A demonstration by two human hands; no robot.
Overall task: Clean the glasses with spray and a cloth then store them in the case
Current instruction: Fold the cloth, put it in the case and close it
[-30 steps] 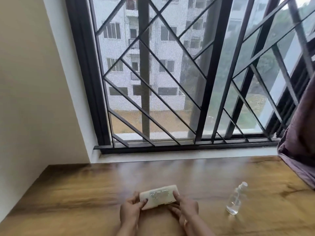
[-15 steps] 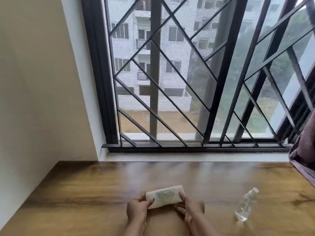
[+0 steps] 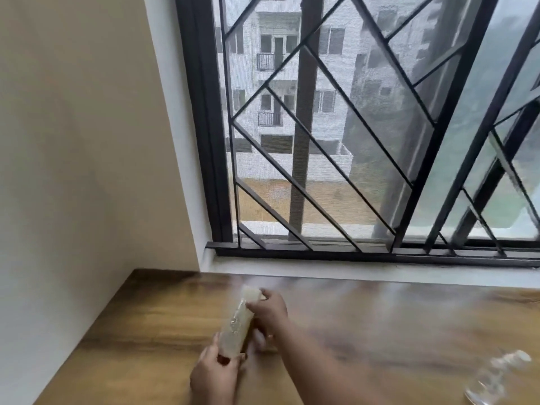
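Head view: I see both hands holding the pale case [image 3: 237,323] by its ends above the desk [image 3: 146,331] near its left edge, left hand [image 3: 214,375] near, right hand [image 3: 267,309] far. It looks light, rigid; gripping the ends seems sensible.

Both hands gripping cream case [image 3: 237,322] ends, left hand [image 3: 214,375], right hand [image 3: 267,309], wooden table [image 3: 146,331], blurred spray bottle [image 3: 496,378]

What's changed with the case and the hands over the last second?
The pale cream glasses case has turned from lying crosswise to pointing away, slanting right. The left hand holds its near end, the right hand its far end. The view swung left. Both hands kept hold; the clear spray bottle still stands to the right on the wooden table.
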